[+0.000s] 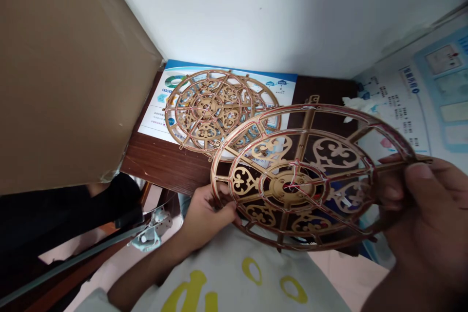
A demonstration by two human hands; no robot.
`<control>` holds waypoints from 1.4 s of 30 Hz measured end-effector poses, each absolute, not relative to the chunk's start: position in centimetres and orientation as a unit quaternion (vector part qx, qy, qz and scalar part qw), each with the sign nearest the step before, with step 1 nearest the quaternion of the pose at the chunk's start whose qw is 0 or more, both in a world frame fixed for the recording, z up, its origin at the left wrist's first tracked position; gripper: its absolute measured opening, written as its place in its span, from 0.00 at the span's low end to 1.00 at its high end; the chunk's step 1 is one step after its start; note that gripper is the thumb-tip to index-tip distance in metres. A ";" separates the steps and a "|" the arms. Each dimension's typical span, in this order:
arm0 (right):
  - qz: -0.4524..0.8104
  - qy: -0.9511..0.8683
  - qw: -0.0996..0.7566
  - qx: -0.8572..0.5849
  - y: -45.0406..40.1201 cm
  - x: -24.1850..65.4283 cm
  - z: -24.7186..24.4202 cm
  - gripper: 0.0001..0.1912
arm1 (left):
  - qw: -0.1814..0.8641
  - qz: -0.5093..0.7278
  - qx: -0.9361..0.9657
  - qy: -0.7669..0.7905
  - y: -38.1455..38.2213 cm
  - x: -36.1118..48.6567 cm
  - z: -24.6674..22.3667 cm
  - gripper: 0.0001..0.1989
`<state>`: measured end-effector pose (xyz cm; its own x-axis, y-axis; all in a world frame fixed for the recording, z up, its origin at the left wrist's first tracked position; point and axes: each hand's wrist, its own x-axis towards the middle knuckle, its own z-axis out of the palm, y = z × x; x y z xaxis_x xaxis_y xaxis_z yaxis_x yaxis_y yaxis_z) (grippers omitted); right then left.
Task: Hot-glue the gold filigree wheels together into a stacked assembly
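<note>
A round, gold-brown openwork ornamental frame [292, 186] is held up in front of my body, slightly tilted. It has spokes, concentric rings and scrolled inserts, with reddish streaks along the rings. My left hand [208, 217] grips its left rim between thumb and fingers. At the opposite side, my right hand [431, 195] pinches the rim with the thumb on top, close to a spoke's end. Behind it, similar round frames [206, 107] lie overlapping in a pile on a printed sheet [155, 124]; how many is unclear.
The dark wooden table [157, 161] sits between a brown cardboard panel [66, 68] and a white wall [256, 19]. A printed poster [402, 92] stands at right, with crumpled white tissue [360, 107] before it. A metal bar with a fitting [153, 229] is at lower left, near a dark-clothed arm.
</note>
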<state>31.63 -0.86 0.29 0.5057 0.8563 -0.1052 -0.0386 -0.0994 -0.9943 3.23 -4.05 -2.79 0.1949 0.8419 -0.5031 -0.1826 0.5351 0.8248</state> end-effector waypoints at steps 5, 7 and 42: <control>0.387 -0.327 0.591 -0.627 -1.7 31.5 0.9 0.19 | 0.714 0.359 0.306 0.518 -3.9 3.4 -3.0 0.05; 0.382 -0.324 0.601 -0.623 -1.8 31.5 0.7 0.17 | 0.728 0.347 0.304 0.507 -3.7 3.3 -3.2 0.06; 0.280 -0.469 0.166 -0.821 -8.3 32.8 -2.8 0.32 | 0.653 0.415 0.089 0.627 -3.7 0.7 -3.8 0.18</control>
